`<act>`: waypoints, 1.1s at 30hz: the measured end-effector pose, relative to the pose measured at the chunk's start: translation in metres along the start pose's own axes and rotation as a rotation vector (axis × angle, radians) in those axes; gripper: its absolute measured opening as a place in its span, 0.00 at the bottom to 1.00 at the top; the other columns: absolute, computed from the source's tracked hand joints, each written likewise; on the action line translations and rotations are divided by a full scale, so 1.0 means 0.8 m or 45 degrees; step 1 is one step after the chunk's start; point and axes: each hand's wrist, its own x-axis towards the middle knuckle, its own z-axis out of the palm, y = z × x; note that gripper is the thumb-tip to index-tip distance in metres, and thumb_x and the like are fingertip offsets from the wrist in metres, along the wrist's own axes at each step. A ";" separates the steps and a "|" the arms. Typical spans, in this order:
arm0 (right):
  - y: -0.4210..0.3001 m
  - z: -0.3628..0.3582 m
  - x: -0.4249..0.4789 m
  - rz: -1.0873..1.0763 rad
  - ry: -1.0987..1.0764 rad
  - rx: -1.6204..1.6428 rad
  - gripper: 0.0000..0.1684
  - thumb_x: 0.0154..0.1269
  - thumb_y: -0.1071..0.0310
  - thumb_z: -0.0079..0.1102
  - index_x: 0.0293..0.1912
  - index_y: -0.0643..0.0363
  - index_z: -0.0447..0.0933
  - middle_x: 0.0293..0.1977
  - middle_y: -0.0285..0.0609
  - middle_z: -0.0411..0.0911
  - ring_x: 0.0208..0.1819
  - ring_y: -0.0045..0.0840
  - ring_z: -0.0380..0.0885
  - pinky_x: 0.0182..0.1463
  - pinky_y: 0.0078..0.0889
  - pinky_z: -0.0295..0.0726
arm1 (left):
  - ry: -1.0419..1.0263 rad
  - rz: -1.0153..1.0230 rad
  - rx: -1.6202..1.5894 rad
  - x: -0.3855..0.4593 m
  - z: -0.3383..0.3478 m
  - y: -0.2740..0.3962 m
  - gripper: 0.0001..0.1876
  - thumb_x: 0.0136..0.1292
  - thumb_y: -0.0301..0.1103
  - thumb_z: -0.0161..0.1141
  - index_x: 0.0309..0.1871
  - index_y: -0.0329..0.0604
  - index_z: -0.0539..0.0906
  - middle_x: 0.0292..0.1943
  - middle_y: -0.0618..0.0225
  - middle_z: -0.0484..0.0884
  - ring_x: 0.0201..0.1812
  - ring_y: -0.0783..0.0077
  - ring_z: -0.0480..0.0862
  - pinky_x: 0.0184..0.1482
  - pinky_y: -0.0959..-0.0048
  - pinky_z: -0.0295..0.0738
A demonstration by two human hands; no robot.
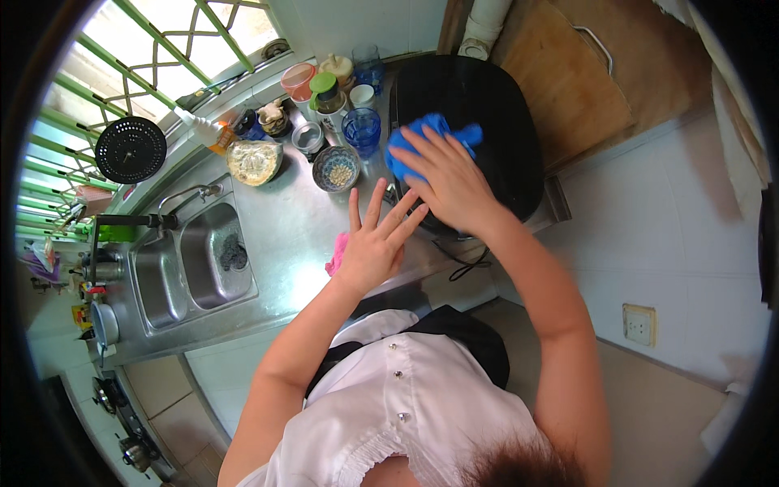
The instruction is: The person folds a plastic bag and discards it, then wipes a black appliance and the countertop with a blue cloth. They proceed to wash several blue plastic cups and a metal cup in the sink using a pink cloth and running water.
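Under my right hand (456,185) a blue cloth (405,143) is bunched against the glossy top of a black appliance (481,91). The fingers of that hand lie spread over the cloth and press it down. My left hand (372,252) holds nothing, its fingers apart, above the steel counter (286,237) beside the appliance's left edge. A pink cloth (336,255) lies partly hidden behind my left hand. Beyond the fingertips stands a patterned bowl (336,169) with pale seeds or nuts in it. Next to it is a blue glass (361,133).
A cut, wrapped melon or squash (254,162), a clear cup (308,137) and a green-lidded bottle (327,91) stand along the window side. To the left is a double steel sink (213,255). A black power cord (468,268) hangs over the front edge. A wooden cabinet door (566,79) is at right.
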 end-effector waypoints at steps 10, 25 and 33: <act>0.148 -0.020 0.019 0.450 0.097 -0.426 0.29 0.74 0.54 0.48 0.71 0.44 0.64 0.74 0.41 0.58 0.75 0.44 0.54 0.76 0.54 0.52 | -0.078 -0.011 -0.060 0.006 0.002 0.003 0.46 0.47 0.20 0.62 0.74 0.62 0.65 0.78 0.75 0.57 0.78 0.47 0.52 0.73 0.33 0.39; 0.215 -0.026 0.028 0.511 0.050 -0.382 0.30 0.75 0.52 0.44 0.73 0.43 0.62 0.74 0.41 0.57 0.75 0.45 0.53 0.75 0.55 0.52 | -0.050 0.040 -0.129 -0.003 0.018 -0.017 0.45 0.46 0.20 0.63 0.73 0.60 0.68 0.77 0.70 0.59 0.78 0.44 0.51 0.74 0.35 0.41; 0.099 0.025 0.090 0.022 -0.024 -0.268 0.28 0.73 0.52 0.50 0.70 0.38 0.66 0.73 0.39 0.61 0.74 0.42 0.57 0.74 0.54 0.55 | -0.057 0.058 -0.098 -0.005 0.025 -0.024 0.45 0.45 0.21 0.63 0.73 0.56 0.67 0.77 0.57 0.55 0.78 0.41 0.50 0.74 0.36 0.41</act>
